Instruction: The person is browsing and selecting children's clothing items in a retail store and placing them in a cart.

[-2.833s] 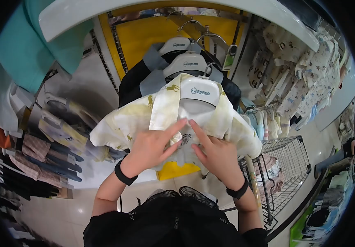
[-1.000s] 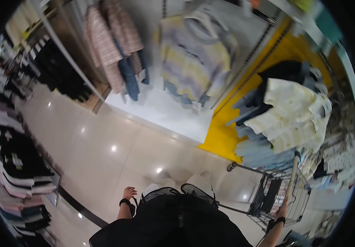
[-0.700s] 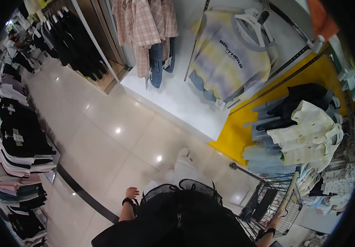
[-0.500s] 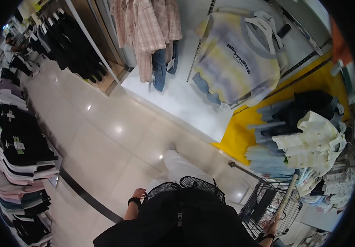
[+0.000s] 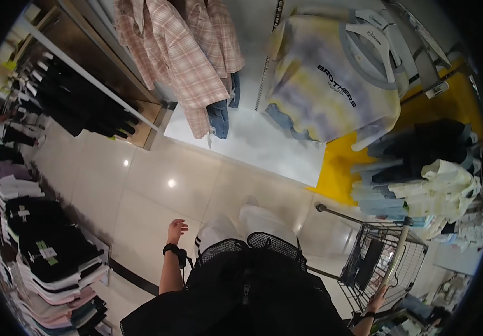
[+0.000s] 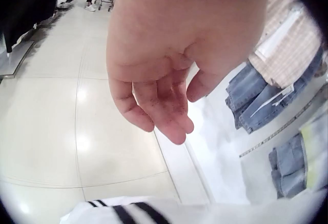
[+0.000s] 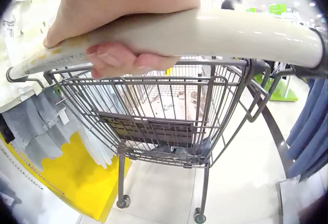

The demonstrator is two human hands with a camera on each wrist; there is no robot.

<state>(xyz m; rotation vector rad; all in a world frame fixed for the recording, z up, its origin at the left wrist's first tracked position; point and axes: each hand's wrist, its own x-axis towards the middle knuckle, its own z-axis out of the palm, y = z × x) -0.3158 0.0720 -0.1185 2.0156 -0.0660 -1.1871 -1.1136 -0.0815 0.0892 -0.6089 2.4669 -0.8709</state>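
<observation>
The fingers (image 7: 114, 55) of the right hand (image 7: 125, 11) are curled round the pale handle (image 7: 230, 35) of the shopping cart (image 7: 154, 116), fingertips showing below the bar. The basket hangs just beyond the handle, with light printed cloth (image 7: 171, 106) inside. The left hand (image 6: 177, 54) hangs loosely curled above the floor (image 6: 46, 131), thumb apart from the other fingers, the gap between it and them open. In the head view the left arm (image 5: 171, 273) reaches forward beside the white trousers (image 5: 219, 231), while the right arm (image 5: 363, 326) extends out to the side. Only the head view shows the lettered sweater (image 5: 336, 84); only the right wrist view shows the cart's two wheels (image 7: 123, 201) on the near legs.
</observation>
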